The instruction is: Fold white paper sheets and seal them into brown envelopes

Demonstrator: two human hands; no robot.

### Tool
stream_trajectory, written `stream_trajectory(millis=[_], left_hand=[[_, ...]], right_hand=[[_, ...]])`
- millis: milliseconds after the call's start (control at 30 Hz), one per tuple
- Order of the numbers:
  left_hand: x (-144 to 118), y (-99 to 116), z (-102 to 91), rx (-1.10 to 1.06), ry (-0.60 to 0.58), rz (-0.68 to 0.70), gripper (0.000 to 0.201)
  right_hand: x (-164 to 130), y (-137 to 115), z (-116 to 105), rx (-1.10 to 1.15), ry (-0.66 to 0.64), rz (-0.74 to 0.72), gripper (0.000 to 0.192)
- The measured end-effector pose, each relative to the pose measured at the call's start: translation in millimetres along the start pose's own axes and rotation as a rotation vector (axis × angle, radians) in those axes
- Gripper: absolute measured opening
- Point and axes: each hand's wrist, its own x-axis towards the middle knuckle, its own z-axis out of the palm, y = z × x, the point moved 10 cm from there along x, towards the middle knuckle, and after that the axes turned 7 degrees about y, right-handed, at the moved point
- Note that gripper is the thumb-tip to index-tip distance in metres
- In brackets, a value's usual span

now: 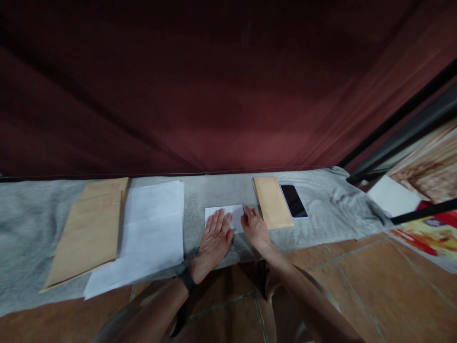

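At the far left we note a stack of brown envelopes (87, 231) lying flat on the grey cloth (24, 238), its right edge overlapping a stack of white sheets (150, 233) just beside it. Neither stack is touched.

At the centre lies the folded paper (233, 214) — a small white rectangle, flat on the cloth, between the white sheets and a single brown envelope (272, 202). The left hand (215, 238) rests on it palm down, fingers spread and extended; it presses, it does not grasp. A dark band sits at that wrist. The right hand (254, 226) is at the paper's right edge, fingers curled down onto it (whether they pinch the edge or only bear on it, we cannot tell).

Our judgement on progress: the paper appears already folded down to a small size and is being flattened or creased. It is not in the single envelope, which lies just right of it, unopened as far as we can see — so any insertion remains to be done.

Further right, a dark phone (293, 201) lies face up, touching the envelope's right edge. Tiled floor (357, 276) shows below the cloth.
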Motion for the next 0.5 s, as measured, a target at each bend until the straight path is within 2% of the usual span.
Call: stream_trajectory(millis=[200, 333, 400, 500], left_hand=[[1, 1, 1.2, 0.0, -0.032, -0.016, 0.057], [3, 7, 1.9, 0.001, -0.045, 0.01, 0.057], [3, 12, 3.1, 0.001, -0.042, 0.035, 0.058], [3, 15, 9.1, 0.01, -0.041, 0.06, 0.059]], right_hand=[[2, 2, -4, -0.061, -0.077, 0.062, 0.029], [1, -1, -9, -0.08, -0.039, 0.07, 0.032], [0, -13, -11, -0.076, 0.027, -0.006, 0.038], [-7, -45, -4, 0.041, 0.059, -0.235, 0.047]])
